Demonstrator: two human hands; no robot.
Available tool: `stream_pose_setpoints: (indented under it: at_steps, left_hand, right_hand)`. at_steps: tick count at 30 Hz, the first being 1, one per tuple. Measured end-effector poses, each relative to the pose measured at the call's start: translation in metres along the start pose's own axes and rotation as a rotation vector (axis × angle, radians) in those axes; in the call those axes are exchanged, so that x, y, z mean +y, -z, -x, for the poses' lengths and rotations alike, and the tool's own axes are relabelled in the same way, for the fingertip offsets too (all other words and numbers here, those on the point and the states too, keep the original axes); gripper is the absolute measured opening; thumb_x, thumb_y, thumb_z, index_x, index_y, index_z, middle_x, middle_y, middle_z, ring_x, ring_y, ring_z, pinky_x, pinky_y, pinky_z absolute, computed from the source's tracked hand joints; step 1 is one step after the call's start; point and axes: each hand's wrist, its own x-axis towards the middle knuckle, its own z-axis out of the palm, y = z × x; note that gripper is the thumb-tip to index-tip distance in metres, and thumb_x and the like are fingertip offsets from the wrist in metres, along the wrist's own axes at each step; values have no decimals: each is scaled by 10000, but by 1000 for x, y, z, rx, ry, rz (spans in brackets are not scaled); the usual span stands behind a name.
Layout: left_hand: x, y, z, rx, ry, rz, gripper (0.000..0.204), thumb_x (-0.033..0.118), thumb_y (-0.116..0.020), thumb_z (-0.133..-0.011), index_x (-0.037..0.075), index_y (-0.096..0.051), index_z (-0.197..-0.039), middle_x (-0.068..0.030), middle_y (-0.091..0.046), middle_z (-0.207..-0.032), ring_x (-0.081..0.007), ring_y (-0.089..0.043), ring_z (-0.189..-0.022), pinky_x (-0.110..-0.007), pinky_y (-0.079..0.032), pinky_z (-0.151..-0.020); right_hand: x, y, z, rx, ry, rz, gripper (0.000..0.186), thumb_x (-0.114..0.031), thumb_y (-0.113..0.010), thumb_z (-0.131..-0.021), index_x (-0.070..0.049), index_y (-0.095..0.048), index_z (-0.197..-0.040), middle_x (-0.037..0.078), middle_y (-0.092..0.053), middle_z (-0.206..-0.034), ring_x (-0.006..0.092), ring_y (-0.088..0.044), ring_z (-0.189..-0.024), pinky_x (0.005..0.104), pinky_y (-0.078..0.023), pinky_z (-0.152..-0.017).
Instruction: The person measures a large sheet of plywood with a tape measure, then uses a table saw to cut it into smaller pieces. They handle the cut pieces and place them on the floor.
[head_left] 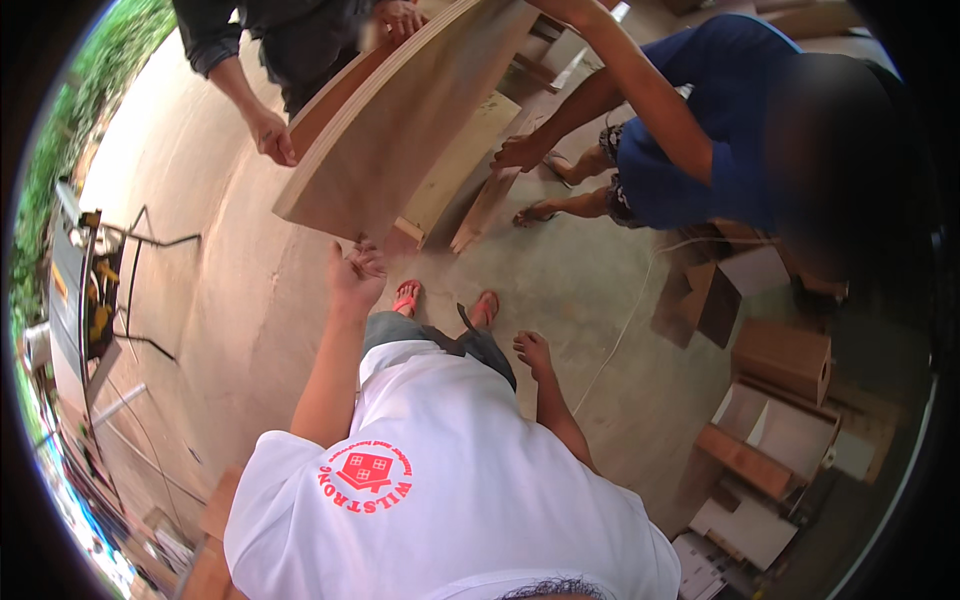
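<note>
A large bent plywood panel (400, 130) is held tilted over the concrete floor. My left hand (357, 275) reaches forward, its fingers curled on the panel's lower corner. My right hand (533, 350) hangs beside my hip with its fingers loosely apart and nothing in it. A person in dark clothes stands at the panel's far left, with one hand (272, 135) by its edge and the other hand (400, 15) on its top. A person in a blue shirt (720, 120) bends in from the right, one hand (520, 152) on a wooden plank (485, 205).
A metal folding stand (95, 290) with a machine on it stands at the left. Wood offcuts and boxes (780, 360) pile up on the right. A thin cord (620, 335) runs across the floor. More boards (465, 155) lie under the panel.
</note>
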Motion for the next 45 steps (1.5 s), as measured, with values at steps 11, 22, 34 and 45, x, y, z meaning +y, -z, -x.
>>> stream_pose_setpoints:
  at_steps: [11, 22, 34, 45]
  left_hand:
    - [-138, 25, -196, 384, -1017, -2101, 495, 487, -498, -977, 88, -639, -1235, -224, -577, -1338, -380, -487, -1305, -501, -376, -1055]
    - [-158, -13, -255, 405, -569, -2123, 332, 411, -559, -971, 138, -673, -1122, -137, -697, -1136, -365, -648, -1067, -465, -501, -910]
    - [-190, -14, -234, 185, -564, -2175, 384, 343, -648, -913, 93, -649, -1204, -198, -692, -1109, -370, -663, -1032, -458, -510, -900]
    - [-206, -1, -230, 15, -440, -2205, 454, 396, -624, -926, 53, -637, -1225, -234, -688, -1078, -376, -668, -1018, -444, -520, -864]
  right_hand:
    - [-115, 134, -79, -129, 165, 189, 362, -355, -625, -973, -110, -623, -1240, 41, -697, -1124, 166, -664, -1017, 331, -501, -835]
    - [-14, 304, -50, 113, -124, 148, 369, -334, -613, -967, -83, -618, -1238, 51, -703, -1124, 201, -666, -1015, 364, -504, -852]
    - [-171, 47, -247, -192, 1335, 1466, 257, -280, -563, -990, -38, -625, -1050, 60, -685, -951, 145, -663, -779, 297, -530, -720]
    - [-274, -57, -177, -151, 225, 298, 888, -642, -616, -884, 32, -432, -1432, 198, -666, -1112, 243, -715, -841, 416, -613, -645]
